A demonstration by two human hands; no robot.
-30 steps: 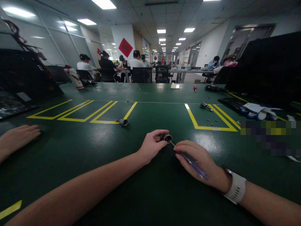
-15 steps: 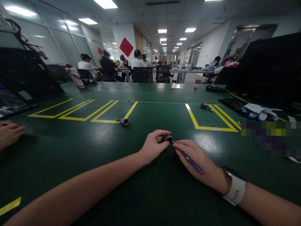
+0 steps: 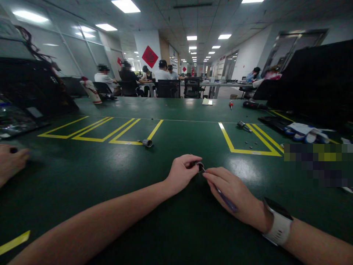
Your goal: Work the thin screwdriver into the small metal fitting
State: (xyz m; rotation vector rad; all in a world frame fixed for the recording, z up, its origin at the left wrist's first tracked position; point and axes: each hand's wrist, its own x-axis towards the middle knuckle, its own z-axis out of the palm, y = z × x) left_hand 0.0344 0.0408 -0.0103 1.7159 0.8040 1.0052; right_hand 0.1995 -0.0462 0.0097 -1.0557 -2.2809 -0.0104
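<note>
both my forearms reach forward over the near edge of the bench (image 3: 82, 176) and meet near its middle, wrists low on the green surface. my left hand (image 3: 180, 173) comes in from the near left corner, fingers curled and closed around a small metal cylinder (image 3: 199, 166), thumb on top, so only its open end shows past my fingertips. my right hand (image 3: 234, 195), with a white watch (image 3: 278, 226) at the wrist, lies palm down just to the right and pinches a thin screwdriver (image 3: 220, 193) with a purple handle; its shaft runs up and left and the tip meets the mouth of the cylinder. the two hands sit close together, almost touching at the fingertips, each clamped on its own piece. the cylinder is between them, held just above or on the bench, i cannot tell which. a second metal cylinder (image 3: 147, 143) lies on its side farther from me, on a yellow line (image 3: 154, 129), well apart from my hands. another person's hand (image 3: 11, 162) rests at the left edge of the bench. gloves (image 3: 303, 131) lie toward the right edge.
</note>
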